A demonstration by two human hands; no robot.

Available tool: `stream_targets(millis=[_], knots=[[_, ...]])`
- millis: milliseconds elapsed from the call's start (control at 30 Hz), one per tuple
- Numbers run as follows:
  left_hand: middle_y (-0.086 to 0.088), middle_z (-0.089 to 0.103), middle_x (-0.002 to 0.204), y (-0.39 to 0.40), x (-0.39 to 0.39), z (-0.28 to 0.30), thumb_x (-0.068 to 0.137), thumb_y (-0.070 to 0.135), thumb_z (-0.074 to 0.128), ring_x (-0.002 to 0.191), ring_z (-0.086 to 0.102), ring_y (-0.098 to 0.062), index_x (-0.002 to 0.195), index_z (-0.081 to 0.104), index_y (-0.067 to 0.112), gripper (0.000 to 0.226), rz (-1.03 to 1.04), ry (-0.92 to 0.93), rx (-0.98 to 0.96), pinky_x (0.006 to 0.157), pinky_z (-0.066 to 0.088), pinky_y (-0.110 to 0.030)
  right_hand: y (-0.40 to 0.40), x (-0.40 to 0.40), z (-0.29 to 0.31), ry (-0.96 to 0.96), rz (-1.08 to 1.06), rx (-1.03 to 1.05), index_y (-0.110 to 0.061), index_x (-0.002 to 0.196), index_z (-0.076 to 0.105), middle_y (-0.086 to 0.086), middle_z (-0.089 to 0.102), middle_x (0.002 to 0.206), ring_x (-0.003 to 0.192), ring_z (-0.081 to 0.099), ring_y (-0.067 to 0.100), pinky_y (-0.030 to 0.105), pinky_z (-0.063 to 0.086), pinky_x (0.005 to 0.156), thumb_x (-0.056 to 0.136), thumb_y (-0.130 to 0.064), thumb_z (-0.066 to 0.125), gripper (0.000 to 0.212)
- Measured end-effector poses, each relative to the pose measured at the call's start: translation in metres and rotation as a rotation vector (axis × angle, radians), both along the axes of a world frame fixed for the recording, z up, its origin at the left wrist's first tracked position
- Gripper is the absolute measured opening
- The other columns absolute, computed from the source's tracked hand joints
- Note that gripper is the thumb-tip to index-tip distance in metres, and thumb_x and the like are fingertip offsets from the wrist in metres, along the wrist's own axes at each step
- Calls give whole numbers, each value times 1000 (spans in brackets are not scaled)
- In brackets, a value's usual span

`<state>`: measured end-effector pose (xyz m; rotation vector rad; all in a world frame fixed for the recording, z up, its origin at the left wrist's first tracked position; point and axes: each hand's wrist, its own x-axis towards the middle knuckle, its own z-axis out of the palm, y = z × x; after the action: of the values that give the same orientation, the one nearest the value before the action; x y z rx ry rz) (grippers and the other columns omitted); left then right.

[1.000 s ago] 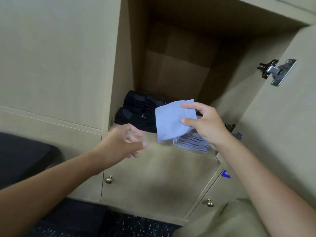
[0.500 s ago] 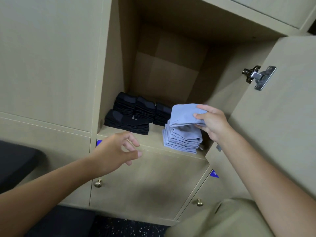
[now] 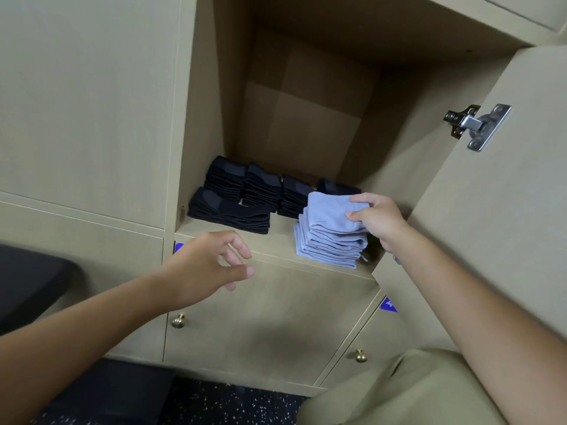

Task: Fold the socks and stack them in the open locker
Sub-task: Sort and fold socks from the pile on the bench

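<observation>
The person's right hand point(image 3: 379, 220) pinches the folded blue sock point(image 3: 329, 211) atop the blue stack point(image 3: 328, 245) inside the open locker point(image 3: 306, 118), left hand point(image 3: 205, 265) hovering loosely uncurled and empty, so placement seems underway; next likely calls for releasing squarely

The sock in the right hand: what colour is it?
Light blue sock, matching the stack beneath it; the head view shows it.

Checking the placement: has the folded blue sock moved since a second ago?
Yes. The folded blue sock has gone down and rightward onto the blue stack in the locker, with the right hand pinching it.
</observation>
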<state>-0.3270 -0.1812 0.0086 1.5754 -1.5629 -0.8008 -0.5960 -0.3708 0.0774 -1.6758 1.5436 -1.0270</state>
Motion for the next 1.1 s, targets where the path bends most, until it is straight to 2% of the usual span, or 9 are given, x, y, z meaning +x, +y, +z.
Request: stream_targets(millis=[167, 300, 400, 533, 600, 700, 833, 933, 1100], knots=[[11, 76, 86, -2, 2, -4, 88, 38, 77, 73, 73, -10, 101, 65, 30, 20, -8, -24, 13, 83, 55, -42, -3, 5, -12, 377, -35, -86, -14, 134, 60, 8, 56, 136, 108, 55, 23, 27, 42, 88, 94, -18, 69, 42], [12, 75, 84, -2, 2, -6, 88, 39, 76, 71, 73, -9, 101, 65, 30, 19, -36, -59, 29, 76, 51, -35, -6, 9, -20, 686, -39, -228, -14, 136, 59, 14, 52, 144, 133, 45, 32, 37, 36, 112, 100, -30, 56, 39], [13, 75, 83, -2, 2, -7, 89, 38, 76, 69, 72, -7, 100, 65, 29, 18, -44, -67, 27, 74, 49, -32, 4, 17, -21, 717, 85, -326, -20, 146, 51, 9, 40, 158, 147, 29, 29, 42, 23, 121, 106, -43, 38, 48], [15, 73, 77, 1, 4, -8, 90, 37, 76, 61, 64, 0, 99, 65, 28, 17, -52, -95, 14, 70, 43, -29, 17, 28, -28, 884, 302, -134, -31, 161, 19, 0, 13, 170, 156, 7, 21, 41, 7, 124, 103, -62, 14, 66], [14, 73, 76, 2, 8, -9, 90, 36, 76, 58, 62, 1, 98, 65, 28, 16, -52, -105, 10, 70, 43, -29, 20, 30, -33, 944, 331, -27, -32, 162, 2, -1, 1, 170, 157, 0, 21, 40, 3, 125, 101, -66, 10, 71], [13, 74, 79, 5, 15, -8, 89, 38, 76, 64, 67, -2, 96, 65, 31, 15, -46, -139, 9, 79, 49, -32, 26, 31, -34, 964, 340, -6, -31, 162, -5, 1, -3, 170, 157, -2, 22, 40, 2, 125, 100, -69, 11, 74], [17, 72, 83, 14, 29, -3, 89, 37, 75, 67, 69, -11, 94, 64, 31, 14, -25, -197, 3, 71, 52, -31, 38, 34, -27, 939, 310, -113, -23, 163, 5, 4, 13, 169, 156, 10, 22, 37, 8, 123, 103, -62, 16, 72], [17, 72, 82, 24, 42, 4, 88, 40, 75, 63, 65, -6, 92, 64, 33, 14, 10, -268, -12, 67, 50, -30, 46, 41, -24, 867, 276, -285, -20, 161, 22, 6, 30, 164, 151, 22, 24, 36, 15, 120, 105, -58, 22, 68], [18, 72, 82, 47, 70, 19, 87, 39, 76, 65, 67, -12, 92, 65, 34, 14, 75, -324, -12, 74, 55, -38, 58, 65, -29, 695, 283, -472, -23, 146, 46, -1, 58, 136, 131, 42, 19, 34, 37, 103, 103, -56, 35, 56]])
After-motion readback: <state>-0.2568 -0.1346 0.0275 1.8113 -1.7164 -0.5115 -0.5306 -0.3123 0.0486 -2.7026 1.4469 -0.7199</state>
